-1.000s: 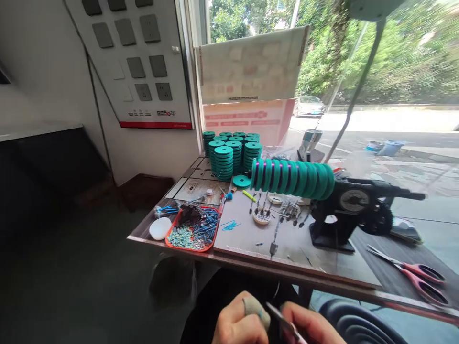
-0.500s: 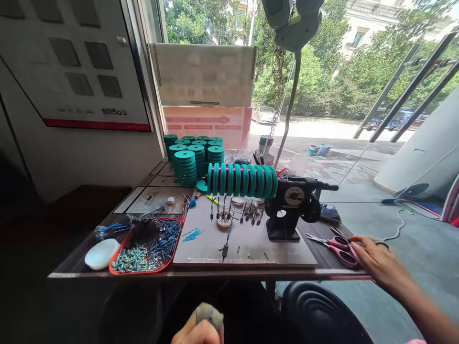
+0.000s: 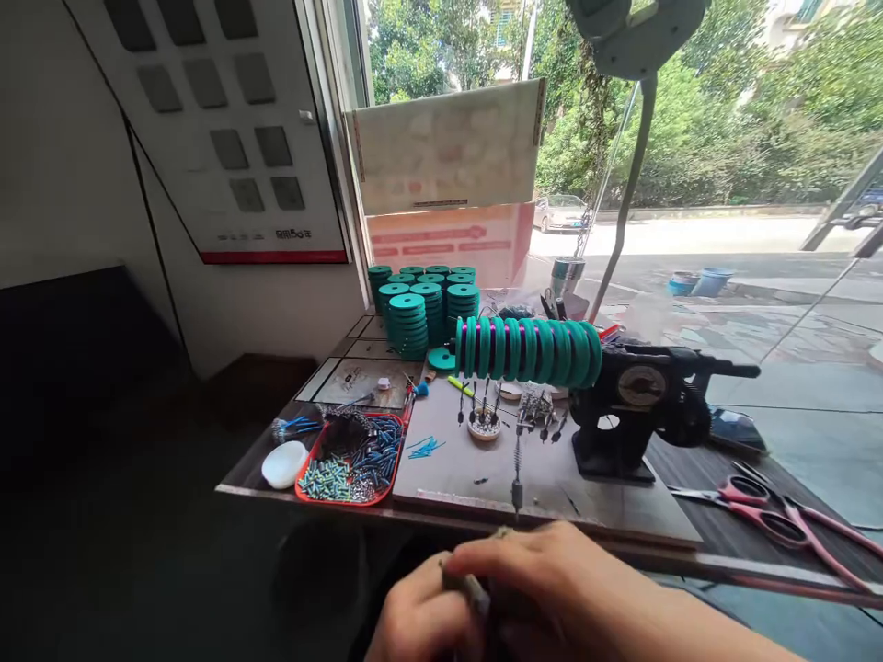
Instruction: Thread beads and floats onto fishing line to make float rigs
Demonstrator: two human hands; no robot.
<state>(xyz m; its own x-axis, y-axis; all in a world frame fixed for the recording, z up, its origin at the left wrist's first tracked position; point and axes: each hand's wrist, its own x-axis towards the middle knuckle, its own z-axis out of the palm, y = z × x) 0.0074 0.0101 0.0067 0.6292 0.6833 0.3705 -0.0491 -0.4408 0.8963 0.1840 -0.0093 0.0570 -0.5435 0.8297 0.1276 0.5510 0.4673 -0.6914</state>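
My two hands meet at the bottom edge, below the table's front. My left hand point(image 3: 418, 621) is curled, with a grey wrap on its thumb. My right hand point(image 3: 558, 584) lies over it, fingertips at that thumb. Whether either holds anything is hidden. Beyond them a black winding machine point(image 3: 621, 418) stands on a grey board point(image 3: 552, 478). Its shaft carries a row of teal spools point(image 3: 528, 349) wound with purple line. Pink-handled scissors point(image 3: 755, 501) lie on the table to the right, apart from my hands.
Stacks of teal spools point(image 3: 420, 308) stand at the back left. A red tray point(image 3: 349, 455) of small blue and metal parts sits front left beside a white oval piece point(image 3: 284, 464). A small dish point(image 3: 483, 425), a lamp arm point(image 3: 621, 202) and a cardboard box point(image 3: 448, 175) stand behind.
My right hand has left the scissors on the table at the right and come back to my left hand. The camera has swung left and down.
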